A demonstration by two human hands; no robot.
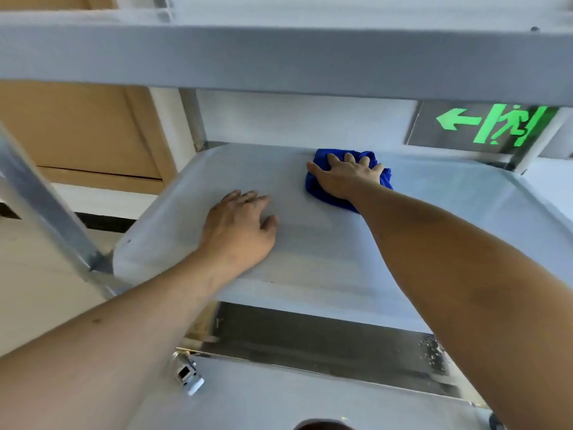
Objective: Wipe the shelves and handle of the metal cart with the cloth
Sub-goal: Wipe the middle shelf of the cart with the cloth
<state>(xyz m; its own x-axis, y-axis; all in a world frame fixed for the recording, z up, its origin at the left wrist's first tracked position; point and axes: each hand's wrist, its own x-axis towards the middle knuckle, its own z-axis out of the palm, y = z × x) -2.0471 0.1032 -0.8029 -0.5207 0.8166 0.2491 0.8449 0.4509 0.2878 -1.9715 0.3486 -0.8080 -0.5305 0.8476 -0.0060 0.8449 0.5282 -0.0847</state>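
Note:
The metal cart's middle shelf [173, 218] fills the centre of the head view, under the upper shelf [279, 57]. A crumpled blue cloth [319, 189] lies near the far edge of the middle shelf. My right hand [344, 175] presses flat on top of the cloth with fingers spread. My left hand [240, 231] rests palm down on the bare shelf, nearer to me and left of the cloth, holding nothing. A lower shelf [310, 401] shows at the bottom.
A slanted metal cart post [46, 206] stands at the left. A caster wheel [189, 375] shows near the lower shelf. Behind the cart are a white wall, a green exit sign [496, 125] and a tan wooden door [80, 128].

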